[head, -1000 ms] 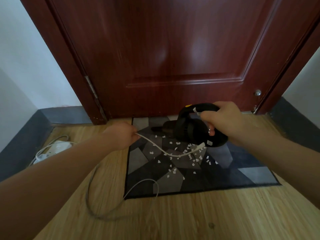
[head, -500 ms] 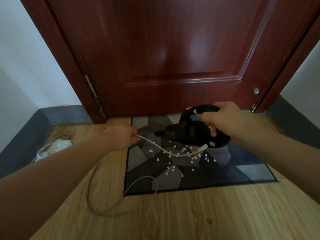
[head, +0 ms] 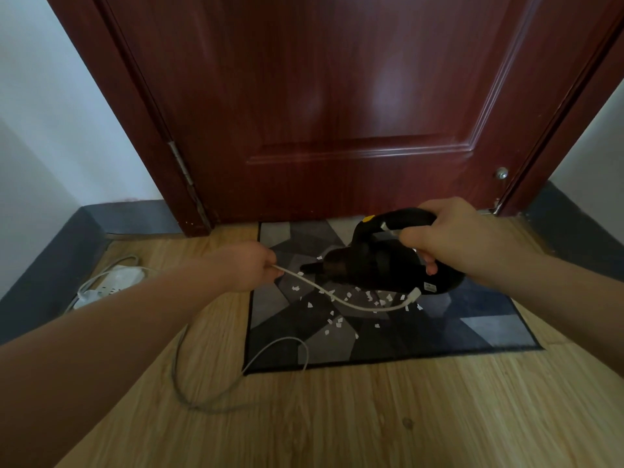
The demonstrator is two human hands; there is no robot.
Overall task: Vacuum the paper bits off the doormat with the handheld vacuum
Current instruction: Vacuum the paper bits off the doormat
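Vacuum (head: 378, 265) hides some paper bits (head: 337, 322) beneath.

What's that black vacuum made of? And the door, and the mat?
The handheld vacuum looks like smooth black plastic with a faint sheen. The door seems glossy varnished wood: grain streaks and light reflections. The doormat looks like soft, matte woven fabric.

A white power strip (head: 113, 281) lies on the wooden floor (head: 371, 417) left of a red door (head: 337, 96).
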